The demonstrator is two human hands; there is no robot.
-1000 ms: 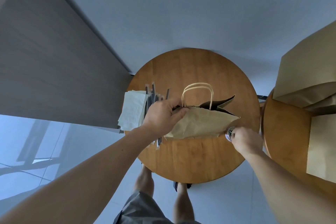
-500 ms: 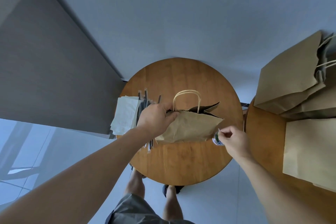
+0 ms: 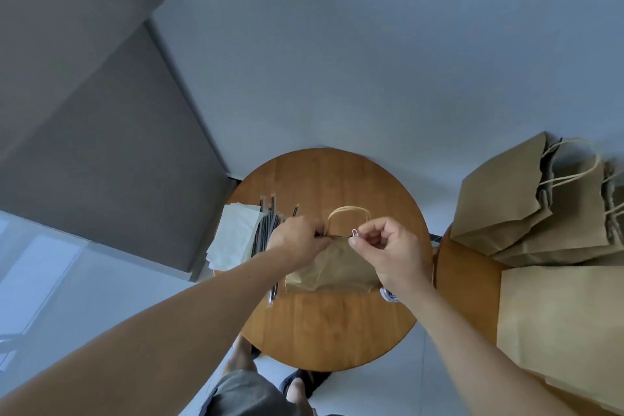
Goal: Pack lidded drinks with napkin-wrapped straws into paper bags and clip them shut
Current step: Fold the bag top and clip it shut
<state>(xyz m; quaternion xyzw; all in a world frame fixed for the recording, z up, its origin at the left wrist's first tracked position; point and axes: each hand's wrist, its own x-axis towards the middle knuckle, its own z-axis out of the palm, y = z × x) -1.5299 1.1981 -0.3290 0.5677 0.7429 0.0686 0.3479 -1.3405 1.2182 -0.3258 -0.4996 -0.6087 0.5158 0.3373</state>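
A brown paper bag [image 3: 332,268] with twisted paper handles stands on the round wooden table [image 3: 337,328]. My left hand [image 3: 297,241] pinches the left part of the bag's top edge closed. My right hand [image 3: 388,246] pinches a small white paper clip [image 3: 355,233] right at the top edge, just right of the handles. What is inside the bag is hidden.
A stack of white napkins [image 3: 233,241] and several black wrapped straws [image 3: 266,233] lie at the table's left. A small round container [image 3: 388,294] peeks out under my right wrist. Several brown paper bags [image 3: 526,213] lie on a second wooden table [image 3: 466,287] to the right.
My right hand left the small container at the table's right edge and rose to the bag's top with a clip. The bag's mouth went from gaping to pressed closed.
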